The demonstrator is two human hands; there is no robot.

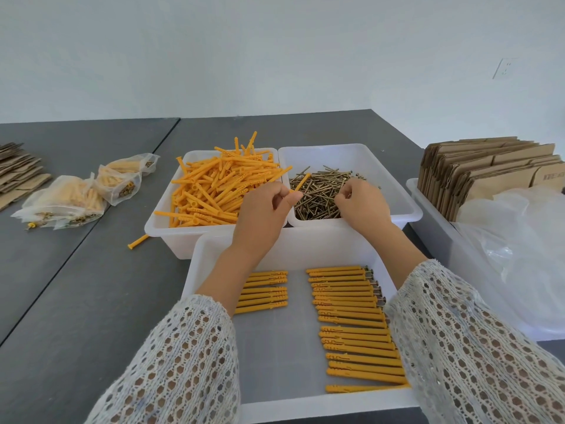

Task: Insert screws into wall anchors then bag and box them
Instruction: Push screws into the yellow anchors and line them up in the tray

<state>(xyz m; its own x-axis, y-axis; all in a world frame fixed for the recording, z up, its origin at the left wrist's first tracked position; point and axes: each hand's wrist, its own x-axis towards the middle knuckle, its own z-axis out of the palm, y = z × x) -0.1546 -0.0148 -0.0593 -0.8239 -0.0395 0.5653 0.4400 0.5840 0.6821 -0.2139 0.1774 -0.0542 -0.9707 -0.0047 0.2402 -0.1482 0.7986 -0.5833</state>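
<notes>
Head view, left hand (263,215) pinching one orange anchor (300,182), long axis tilted toward 1 o'clock over the screw bin (408,206), right hand (360,203) at 3 o'clock, fingers curled into the screws (318,191), hold unclear, finished anchors (351,319) lying crosswise in the near tray (195,270)

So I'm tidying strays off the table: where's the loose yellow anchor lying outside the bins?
The loose anchor lies on the grey table, by the near left corner of the anchor bin, right of the filled bags.

Person's forearms: both clad in loose, wide sleeves, the left sleeve (183,362) and right sleeve (470,341), of white openwork crochet lace with a honeycomb pattern; wrists and hands bare, without rings or gloves.
</notes>
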